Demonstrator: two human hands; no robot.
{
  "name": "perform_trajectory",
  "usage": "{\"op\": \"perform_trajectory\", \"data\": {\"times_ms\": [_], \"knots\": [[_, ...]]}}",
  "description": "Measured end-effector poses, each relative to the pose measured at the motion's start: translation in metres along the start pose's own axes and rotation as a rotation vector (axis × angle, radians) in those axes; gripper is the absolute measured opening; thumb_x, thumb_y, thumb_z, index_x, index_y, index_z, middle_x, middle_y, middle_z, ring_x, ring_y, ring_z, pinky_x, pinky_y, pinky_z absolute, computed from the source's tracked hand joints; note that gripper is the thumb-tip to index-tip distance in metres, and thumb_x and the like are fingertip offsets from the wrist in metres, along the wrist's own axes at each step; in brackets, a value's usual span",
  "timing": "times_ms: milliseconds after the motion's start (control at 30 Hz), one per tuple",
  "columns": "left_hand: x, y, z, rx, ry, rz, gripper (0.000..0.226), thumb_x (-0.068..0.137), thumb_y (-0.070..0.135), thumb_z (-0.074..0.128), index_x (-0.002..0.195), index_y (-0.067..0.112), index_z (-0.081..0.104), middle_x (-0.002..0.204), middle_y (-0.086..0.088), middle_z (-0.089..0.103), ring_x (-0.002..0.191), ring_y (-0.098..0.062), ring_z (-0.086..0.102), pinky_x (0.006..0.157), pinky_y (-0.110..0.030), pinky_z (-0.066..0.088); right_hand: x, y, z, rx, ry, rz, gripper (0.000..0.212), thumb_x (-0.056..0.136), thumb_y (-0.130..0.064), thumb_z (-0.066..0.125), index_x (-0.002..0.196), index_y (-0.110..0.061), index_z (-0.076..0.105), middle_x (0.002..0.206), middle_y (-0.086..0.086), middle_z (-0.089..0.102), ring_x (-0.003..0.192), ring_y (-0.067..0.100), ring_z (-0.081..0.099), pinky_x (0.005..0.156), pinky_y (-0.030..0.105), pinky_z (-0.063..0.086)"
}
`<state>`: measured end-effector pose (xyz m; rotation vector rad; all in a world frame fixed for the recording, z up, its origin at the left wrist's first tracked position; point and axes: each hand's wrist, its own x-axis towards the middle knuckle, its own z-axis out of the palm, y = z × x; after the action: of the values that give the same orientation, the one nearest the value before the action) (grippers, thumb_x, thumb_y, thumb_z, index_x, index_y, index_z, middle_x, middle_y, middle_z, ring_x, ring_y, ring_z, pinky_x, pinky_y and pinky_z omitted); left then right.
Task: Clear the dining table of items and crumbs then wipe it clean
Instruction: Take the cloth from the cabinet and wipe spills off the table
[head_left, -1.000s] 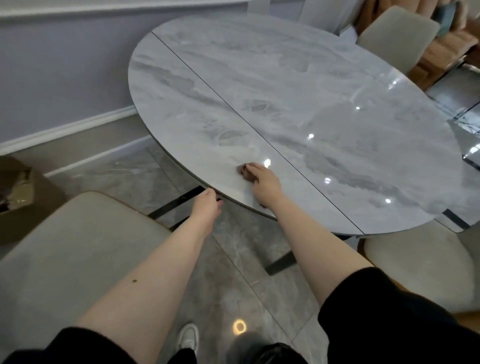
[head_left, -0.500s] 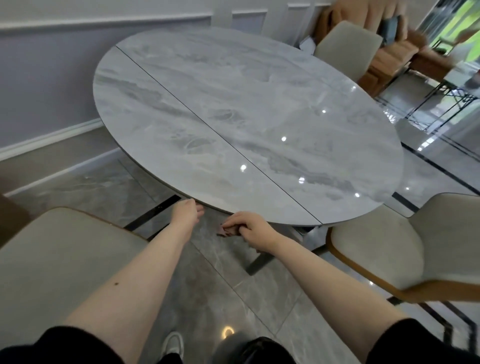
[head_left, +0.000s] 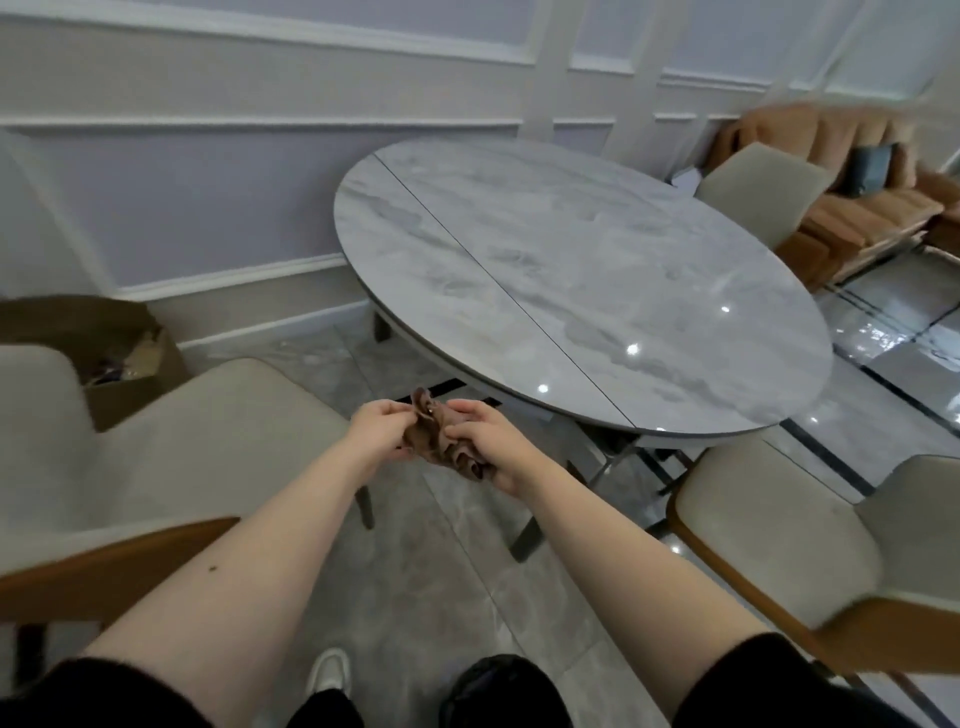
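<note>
Head view shows first the round marble dining table (head_left: 597, 270), which carries no item that I can see, only light reflections on its glossy top. Beige chairs stand around it, one (head_left: 171, 441) at the left and one (head_left: 789, 525) at the right, and a cardboard box (head_left: 124, 358) with some contents sits on the floor near the wall. In front of the table edge, above the floor and not touching the table, both hands hold a crumpled brown cloth (head_left: 441, 441). The left hand (head_left: 379, 431) pinches its upper corner, and the right hand (head_left: 485, 436) grips the bunched part with curled fingers. I judge the wiping step is in hand; the next move probably calls for refolding the cloth. Crumbs are too small to make out, and motion blur softens the picture edges.
</note>
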<state>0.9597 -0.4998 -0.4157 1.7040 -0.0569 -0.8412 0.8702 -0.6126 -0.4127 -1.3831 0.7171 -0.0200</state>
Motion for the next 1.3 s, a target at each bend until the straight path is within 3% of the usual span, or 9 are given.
{"op": "perform_trajectory", "data": {"times_ms": [133, 267, 433, 600, 733, 933, 1133, 1200, 1300], "knots": [[-0.048, 0.007, -0.054, -0.115, 0.111, 0.047, 0.019, 0.090, -0.007, 0.047, 0.086, 0.009, 0.056, 0.077, -0.014, 0.059, 0.064, -0.018, 0.055, 0.044, -0.019, 0.051, -0.022, -0.019, 0.053, 0.049, -0.115, 0.011, 0.039, 0.088, 0.005, 0.052, 0.126, 0.001, 0.049, 0.113, 0.019, 0.059, 0.084, 0.022, 0.063, 0.072, 0.030, 0.054], [-0.076, 0.010, -0.106, -0.161, 0.195, 0.072, 0.024, 0.087, -0.007, 0.045, 0.104, 0.001, 0.060, 0.092, -0.021, 0.062, 0.067, -0.020, 0.058, 0.048, -0.020, 0.053, -0.039, -0.036, 0.099, 0.072, -0.346, 0.075, 0.027, 0.094, -0.003, 0.042, 0.116, -0.001, 0.056, 0.101, 0.016, 0.065, 0.077, 0.018, 0.067, 0.072, 0.027, 0.054], [-0.125, 0.012, -0.190, -0.252, 0.330, 0.125, 0.020, 0.088, -0.001, 0.046, 0.098, 0.003, 0.063, 0.084, -0.014, 0.063, 0.068, -0.019, 0.060, 0.051, -0.023, 0.054, -0.054, -0.050, 0.184, 0.023, -0.461, 0.192, 0.048, 0.089, -0.032, 0.053, 0.125, 0.000, 0.056, 0.124, 0.019, 0.061, 0.109, 0.030, 0.061, 0.104, 0.042, 0.043], [-0.201, -0.005, -0.313, -0.337, 0.513, 0.184, 0.015, 0.090, 0.007, 0.047, 0.090, 0.006, 0.062, 0.078, -0.012, 0.064, 0.068, -0.019, 0.062, 0.050, -0.022, 0.054, -0.093, -0.061, 0.311, -0.140, -0.702, 0.133, 0.049, 0.090, -0.043, 0.054, 0.120, -0.006, 0.062, 0.120, 0.015, 0.064, 0.115, 0.031, 0.058, 0.107, 0.043, 0.041], [-0.264, -0.031, -0.418, -0.333, 0.706, 0.199, 0.015, 0.091, 0.013, 0.050, 0.085, 0.012, 0.063, 0.072, -0.005, 0.062, 0.065, -0.015, 0.059, 0.056, -0.025, 0.050, -0.129, -0.056, 0.430, -0.309, -0.898, 0.088, 0.047, 0.090, -0.039, 0.058, 0.126, -0.009, 0.057, 0.122, 0.015, 0.063, 0.116, 0.029, 0.058, 0.104, 0.040, 0.044], [-0.342, -0.086, -0.543, -0.380, 0.986, 0.202, 0.014, 0.089, 0.018, 0.054, 0.079, 0.018, 0.063, 0.075, -0.006, 0.063, 0.070, -0.021, 0.058, 0.073, -0.035, 0.049, -0.189, -0.034, 0.586, -0.470, -0.933, -0.065, 0.037, 0.087, -0.028, 0.065, 0.117, -0.006, 0.061, 0.110, 0.012, 0.069, 0.096, 0.021, 0.067, 0.077, 0.029, 0.055], [-0.392, -0.117, -0.626, -0.509, 1.232, 0.190, 0.016, 0.088, 0.005, 0.048, 0.096, 0.011, 0.061, 0.071, -0.005, 0.056, 0.064, -0.016, 0.052, 0.062, -0.028, 0.046, -0.212, -0.011, 0.710, -0.502, -0.972, -0.156, 0.027, 0.090, -0.017, 0.061, 0.103, 0.006, 0.065, 0.102, 0.020, 0.067, 0.087, 0.024, 0.060, 0.077, 0.035, 0.052], [-0.400, -0.125, -0.649, -0.516, 1.290, 0.167, 0.022, 0.086, 0.003, 0.048, 0.103, 0.010, 0.060, 0.079, -0.009, 0.058, 0.070, -0.019, 0.055, 0.063, -0.029, 0.047, -0.215, -0.008, 0.740, -0.518, -0.982, -0.203, 0.014, 0.090, -0.014, 0.061, 0.089, -0.002, 0.068, 0.088, 0.013, 0.066, 0.082, 0.022, 0.058, 0.072, 0.030, 0.049], [-0.402, -0.135, -0.688, -0.568, 1.367, 0.166, 0.024, 0.087, 0.002, 0.047, 0.107, 0.009, 0.058, 0.077, -0.008, 0.056, 0.067, -0.018, 0.053, 0.063, -0.029, 0.047, -0.212, -0.004, 0.792, -0.535, -1.006, -0.247, 0.022, 0.088, -0.015, 0.062, 0.066, -0.015, 0.064, 0.072, 0.003, 0.063, 0.070, 0.016, 0.056, 0.066, 0.027, 0.044]]}}
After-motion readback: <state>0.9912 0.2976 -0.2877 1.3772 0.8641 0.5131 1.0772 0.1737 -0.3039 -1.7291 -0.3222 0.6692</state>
